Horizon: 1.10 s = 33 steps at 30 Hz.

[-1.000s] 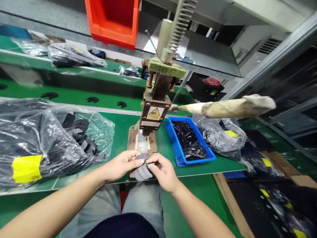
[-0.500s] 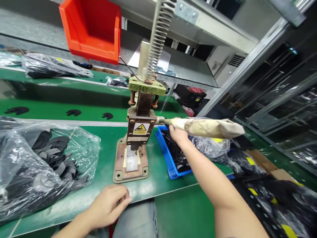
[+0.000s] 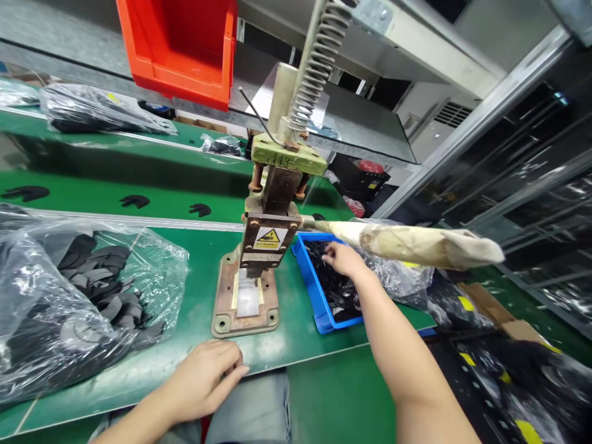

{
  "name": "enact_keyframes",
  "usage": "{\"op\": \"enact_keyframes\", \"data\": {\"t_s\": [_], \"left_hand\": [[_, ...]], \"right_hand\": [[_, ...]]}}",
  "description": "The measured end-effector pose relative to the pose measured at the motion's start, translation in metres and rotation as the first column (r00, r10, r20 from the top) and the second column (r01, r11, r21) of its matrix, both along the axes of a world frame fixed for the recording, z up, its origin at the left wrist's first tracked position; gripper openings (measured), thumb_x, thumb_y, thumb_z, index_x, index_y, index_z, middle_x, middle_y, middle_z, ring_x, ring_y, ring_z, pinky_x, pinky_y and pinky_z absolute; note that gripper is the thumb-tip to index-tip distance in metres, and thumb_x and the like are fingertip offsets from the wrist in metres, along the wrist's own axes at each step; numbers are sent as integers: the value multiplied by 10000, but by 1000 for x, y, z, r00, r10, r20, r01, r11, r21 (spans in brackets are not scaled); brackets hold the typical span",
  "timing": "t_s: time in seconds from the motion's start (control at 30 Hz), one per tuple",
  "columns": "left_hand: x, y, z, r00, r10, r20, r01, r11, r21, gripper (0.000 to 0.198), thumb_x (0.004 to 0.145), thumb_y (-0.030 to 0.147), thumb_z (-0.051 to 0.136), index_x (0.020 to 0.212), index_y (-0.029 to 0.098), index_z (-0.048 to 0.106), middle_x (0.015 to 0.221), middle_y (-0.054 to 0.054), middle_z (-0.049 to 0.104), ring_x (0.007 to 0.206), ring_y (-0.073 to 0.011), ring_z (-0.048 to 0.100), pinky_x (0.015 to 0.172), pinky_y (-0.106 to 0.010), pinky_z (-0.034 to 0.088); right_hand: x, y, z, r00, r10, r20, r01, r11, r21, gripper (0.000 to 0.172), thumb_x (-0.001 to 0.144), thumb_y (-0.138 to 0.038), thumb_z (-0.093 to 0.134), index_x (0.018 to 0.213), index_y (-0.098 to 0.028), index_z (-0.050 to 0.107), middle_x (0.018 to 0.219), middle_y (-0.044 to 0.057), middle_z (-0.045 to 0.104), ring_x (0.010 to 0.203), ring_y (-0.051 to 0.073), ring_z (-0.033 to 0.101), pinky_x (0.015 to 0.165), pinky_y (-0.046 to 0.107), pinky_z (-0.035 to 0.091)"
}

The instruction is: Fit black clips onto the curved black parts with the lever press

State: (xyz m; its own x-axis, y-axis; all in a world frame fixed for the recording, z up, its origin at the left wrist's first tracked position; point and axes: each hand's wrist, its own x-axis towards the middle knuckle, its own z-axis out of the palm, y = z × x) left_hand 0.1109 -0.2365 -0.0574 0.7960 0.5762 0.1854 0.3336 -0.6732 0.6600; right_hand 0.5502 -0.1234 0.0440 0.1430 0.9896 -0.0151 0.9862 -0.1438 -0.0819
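Observation:
My left hand (image 3: 210, 377) rests at the front edge of the green table, its fingers curled in and the thumb alongside. Nothing shows in it. Over the blue bin (image 3: 327, 320) my right hand (image 3: 345, 259) reaches down with bent fingers drawn together among the small black parts (image 3: 345, 300). What its fingertips grip is too small to make out. Between the hands stands a hand press (image 3: 266, 246) with a warning label, its ram above a pale block (image 3: 248, 299) in the base. The press's wrapped lever (image 3: 416, 243) sticks out to the right, just above my right hand.
To the left, a clear plastic bag (image 3: 171, 296) holds dark curved pieces (image 3: 108, 271). Several such pieces (image 3: 135, 201) lie spaced out on the green strip behind. A red bin (image 3: 185, 89) sits on the shelf above. Bagged black goods (image 3: 531, 376) are at the right.
My right hand has come down and toward me, out from behind the lever, into fuller view over the blue bin. The view has shifted slightly. My left hand stays at the table edge.

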Motion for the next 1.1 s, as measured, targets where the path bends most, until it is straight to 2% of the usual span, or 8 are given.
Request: {"op": "enact_keyframes", "data": {"t_s": [0.1, 0.2, 0.53, 0.7, 0.8, 0.87, 0.97, 1.1], "left_hand": [[1, 0, 3, 1000, -11, 16, 11, 1000, -7, 232, 1048, 346, 506, 860, 234, 585, 779, -19, 669, 731, -202, 638, 704, -334, 450], [0, -1, 6, 1000, -6, -5, 6, 1000, 20, 246, 1053, 365, 494, 873, 231, 596, 777, -21, 675, 734, -204, 638, 709, -333, 449], [-4, -5, 6, 999, 50, -23, -49, 998, 46, 210, 1048, 365, 513, 915, 227, 599, 797, -23, 677, 769, -215, 640, 737, -337, 439], [-4, -5, 6, 998, 56, 2, -56, 998, 8, 226, 1052, 359, 509, 905, 218, 607, 791, -26, 680, 761, -202, 634, 740, -335, 446], [-6, -3, 7, 996, 79, 50, -74, 993, -96, 256, 1054, 371, 510, 889, 209, 621, 784, -24, 673, 738, -178, 627, 711, -309, 457], [-7, -2, 9, 987, 127, 97, -107, 975, -195, 269, 1054, 384, 514, 883, 206, 621, 786, -19, 660, 716, -159, 614, 676, -284, 469], [-6, -2, 19, 964, 178, 196, -125, 958, -259, 222, 1048, 379, 537, 944, 205, 627, 815, -16, 645, 710, -144, 597, 661, -267, 493], [-1, -6, 40, 920, 182, 346, -109, 969, -220, 203, 1015, 325, 619, 1181, 209, 624, 982, -50, 670, 768, -141, 615, 719, -288, 537]], "right_hand": [[-8, -41, -12, 999, 24, 21, -20, 983, -180, 416, 951, -488, 670, 1229, -178, 657, 1239, 85, 694, 1114, 201, 678, 1000, 446, 592], [-17, -63, -19, 998, 28, 56, -15, 977, -211, 401, 960, -486, 654, 1219, -181, 659, 1260, 88, 685, 1170, 217, 658, 1055, 477, 560], [-14, -75, -16, 1000, 3, -28, -7, 988, -153, 293, 972, -435, 648, 1083, -166, 686, 1084, 47, 717, 1002, 166, 679, 967, 413, 579], [-14, -87, -1, 982, -57, -181, 64, 997, 35, 85, 891, -278, 703, 923, -199, 711, 855, 29, 724, 787, 154, 638, 860, 352, 525], [-22, -102, 11, 946, -56, -319, 135, 964, 231, 148, 916, -316, 650, 1012, -217, 703, 903, 53, 739, 825, 183, 654, 873, 370, 525], [-38, -116, 12, 905, 10, -425, 151, 927, 343, 228, 940, -387, 623, 1077, -216, 686, 991, 70, 744, 893, 199, 675, 892, 382, 547], [-83, -141, -4, 808, 172, -564, 127, 884, 451, 245, 944, -422, 637, 1091, -230, 674, 1073, 73, 732, 973, 209, 694, 902, 393, 580], [-153, -169, -40, 627, 390, -674, 51, 843, 536, 103, 945, -292, 651, 1039, -257, 673, 1038, 65, 710, 1011, 209, 693, 912, 415, 597]]}}
